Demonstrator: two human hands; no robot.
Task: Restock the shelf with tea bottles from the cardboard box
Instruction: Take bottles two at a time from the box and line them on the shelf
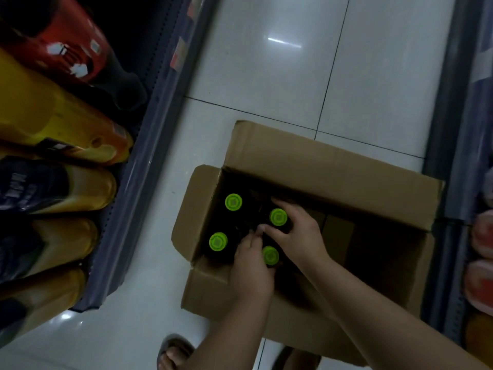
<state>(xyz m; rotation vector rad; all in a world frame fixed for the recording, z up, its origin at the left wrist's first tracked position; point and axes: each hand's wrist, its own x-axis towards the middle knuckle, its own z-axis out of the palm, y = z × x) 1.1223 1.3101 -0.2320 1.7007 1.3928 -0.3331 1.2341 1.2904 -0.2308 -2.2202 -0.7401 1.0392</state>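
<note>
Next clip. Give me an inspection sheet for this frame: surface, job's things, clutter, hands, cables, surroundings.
Surface: glossy white tiled floor.
Job's things: open box on the floor; four green-capped bottles upright at its left end, the rest looks empty.
Clutter: nothing seen.
Hands: left hand curls round the near-right bottle; right hand grips the far-right bottle.
Cables: nothing seen.
Surroundings: left shelf holds yellow and red bottles; another shelf at right; sandalled foot below.

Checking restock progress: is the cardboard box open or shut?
Open: the cardboard box has its flaps folded out, with four green caps showing inside.
</note>
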